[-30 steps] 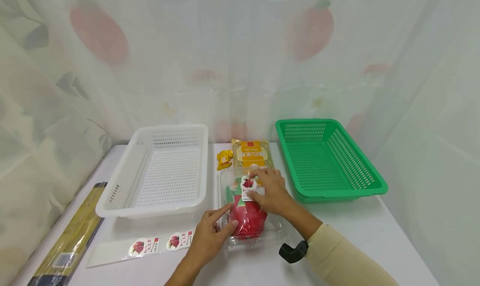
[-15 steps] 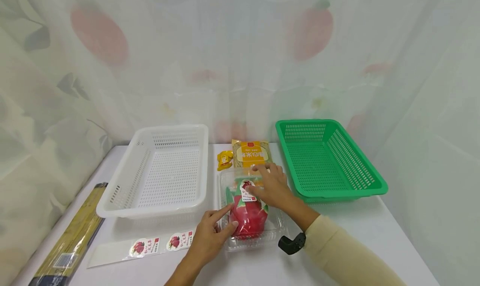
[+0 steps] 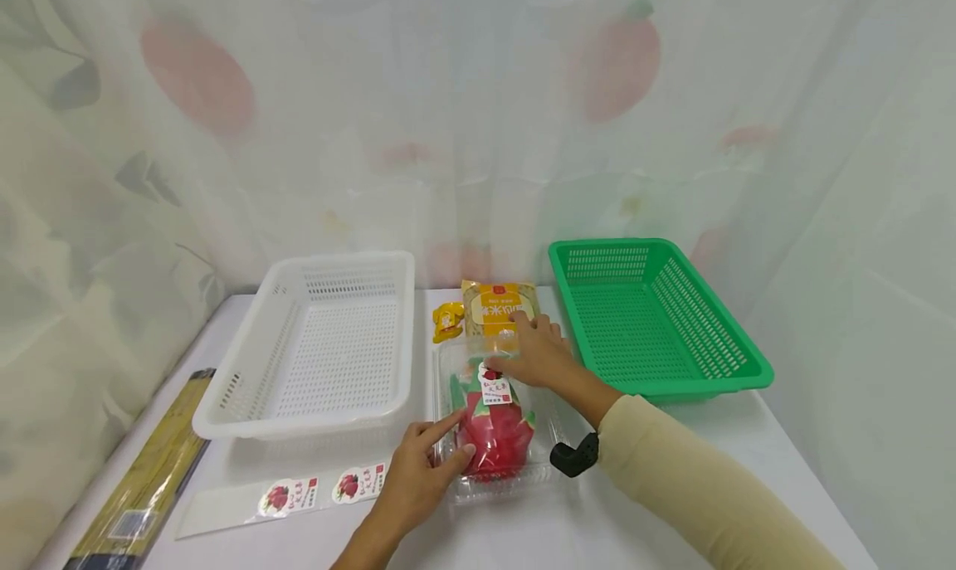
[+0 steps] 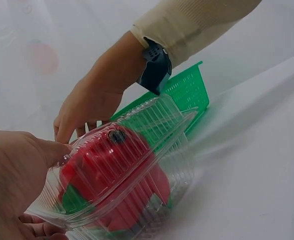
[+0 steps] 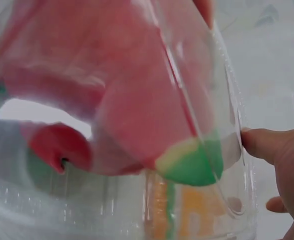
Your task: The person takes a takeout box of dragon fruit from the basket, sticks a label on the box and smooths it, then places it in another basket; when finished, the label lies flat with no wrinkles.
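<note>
A clear plastic clamshell box [image 3: 553, 445] with its lid down sits at the table's middle. Inside lies a red dragon fruit [image 3: 499, 441] with green tips. On the lid is a white label sticker [image 3: 496, 392] printed with dragon fruit. My left hand [image 3: 418, 470] holds the box by its near left side, thumb and forefinger on the lid; in the left wrist view its other fingers [image 4: 41, 230] curl low beside the box. My right hand [image 3: 541, 353] is over the far part of the lid, thumb on the sticker's top end, other fingers reaching past toward the yellow packet [image 3: 499, 309].
A white basket [image 3: 407, 338] stands left and a green basket [image 3: 680, 383] right. A small yellow packet [image 3: 448, 321] lies behind the box. A backing strip with two more stickers [image 3: 287, 497] is at front left, beside a long golden package [image 3: 145, 479] along the left edge.
The sticker's lower end lies on the lid, and my right thumb has slid up to its top end. The right hand has moved slightly away from me; the left hand stays put.
</note>
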{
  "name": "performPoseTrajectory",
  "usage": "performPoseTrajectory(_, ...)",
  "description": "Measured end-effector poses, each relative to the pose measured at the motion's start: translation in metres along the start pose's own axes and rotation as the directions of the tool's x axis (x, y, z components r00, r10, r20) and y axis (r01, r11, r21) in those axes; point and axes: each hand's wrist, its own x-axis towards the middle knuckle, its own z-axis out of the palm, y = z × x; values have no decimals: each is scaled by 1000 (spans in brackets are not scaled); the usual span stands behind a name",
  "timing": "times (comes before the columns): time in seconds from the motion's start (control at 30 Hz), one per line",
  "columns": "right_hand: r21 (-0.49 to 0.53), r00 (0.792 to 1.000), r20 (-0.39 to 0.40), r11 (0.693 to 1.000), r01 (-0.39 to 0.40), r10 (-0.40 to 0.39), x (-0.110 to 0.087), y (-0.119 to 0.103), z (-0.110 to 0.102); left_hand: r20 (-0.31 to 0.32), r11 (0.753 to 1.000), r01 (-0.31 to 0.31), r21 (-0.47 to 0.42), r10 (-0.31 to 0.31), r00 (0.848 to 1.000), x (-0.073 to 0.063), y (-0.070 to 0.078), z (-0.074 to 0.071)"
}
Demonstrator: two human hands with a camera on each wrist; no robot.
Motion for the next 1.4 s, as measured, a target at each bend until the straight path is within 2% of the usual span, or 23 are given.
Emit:
performPoseTrajectory(0.13, 25, 998, 4, 998, -56, 56, 2, 1, 1, 2, 1000, 3, 1, -3, 1000, 0, 0, 2)
performPoseTrajectory(0.23, 94, 997, -3, 993, -77, 77, 0, 3, 0, 4, 1000, 19, 9, -19, 1000, 0, -1, 3)
performPoseTrajectory(0.33, 187, 998, -27, 981, -55, 61, -4, 6, -6, 5, 1000, 25, 12, -25, 1000, 0, -1, 4)
performPoseTrajectory(0.43, 260, 999, -52, 966, 1, 13, -10, 8, -13, 0, 1000, 27, 7, -27, 1000, 0, -1, 4)
performPoseTrajectory(0.6, 374, 998, -68, 927, 36, -12, -23, 8, -23, -7, 999, 36, 6, -36, 999, 0, -2, 1)
performPoseTrajectory(0.83, 534, 999, -53, 845, 40, -14, -53, 11, -30, -13, 999, 39, 6, -39, 999, 0, -3, -1)
performPoseTrajectory(0.9, 561, 999, -46, 827, 24, 3, -62, 12, -30, -13, 999, 39, 4, -39, 999, 0, -3, -1)
performPoseTrajectory(1.03, 573, 998, -57, 819, 4, 34, -79, 18, -24, -16, 999, 46, 1, -46, 999, -1, -4, -1)
performPoseTrajectory(1.17, 570, 996, -58, 821, -17, 61, -89, 23, -14, -13, 998, 57, -6, -57, 998, -1, -5, -1)
performPoseTrajectory(1.4, 616, 994, -57, 787, -37, 91, -105, 32, 1, -9, 997, 69, -21, -70, 998, 0, -4, -1)
